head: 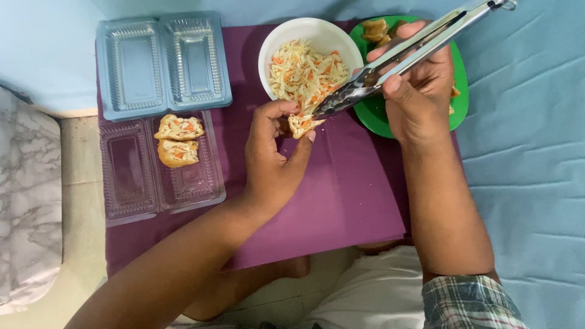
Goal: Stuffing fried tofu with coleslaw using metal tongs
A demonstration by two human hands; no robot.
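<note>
Head view is showing the left hand [274, 155] pinching a small fried pastry pocket [303, 125] between thumb and fingers [286, 108], just in front of the round white bowl of shredded vegetable filling [304, 70]. The right hand [420, 91] is gripping long metal tongs [402, 58], fingers wrapped around both arms, with the tips nearly closed and touching the pocket's open top. Two filled pockets [178, 140] are lying in the open clear plastic clamshell container [161, 164] on the purple cloth [341, 195].

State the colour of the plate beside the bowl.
Green plate, behind the right hand; head view.
</note>
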